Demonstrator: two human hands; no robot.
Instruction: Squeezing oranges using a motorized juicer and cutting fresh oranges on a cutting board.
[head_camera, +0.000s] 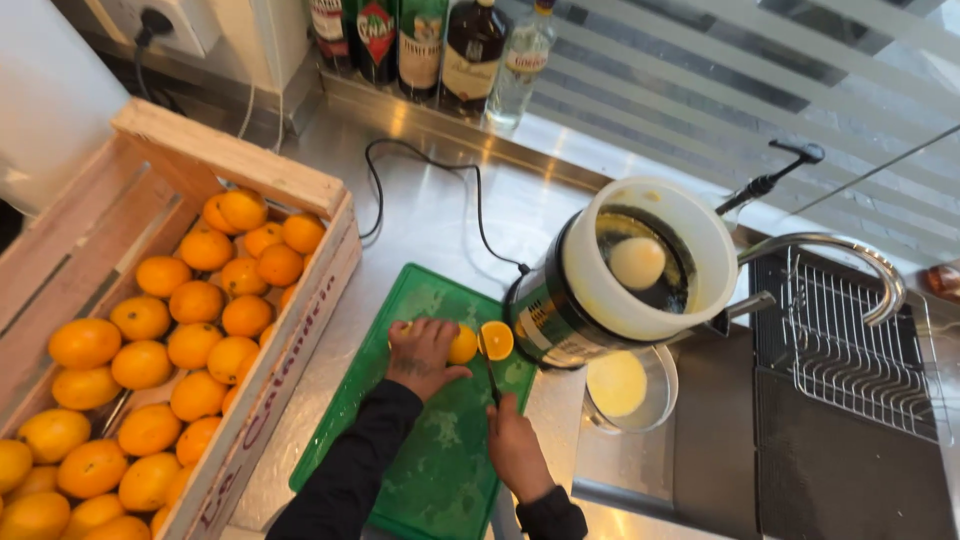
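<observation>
On a green cutting board (430, 470) an orange lies cut in two. My left hand (422, 352) presses down on the left orange half (462, 344). The right orange half (496, 340) lies cut face up just beside it. My right hand (515, 446) grips a knife (492, 380) whose blade runs up between the two halves. Both arms wear dark sleeves.
A wooden crate (300, 260) full of oranges (195, 302) stands at the left. An electric citrus juicer (630, 275) with a white bowl sits right of the board, a glass of juice (625, 385) under its spout. Bottles (440, 45) line the back. A sink with wire rack (860, 340) and tap (840, 250) lies at the right.
</observation>
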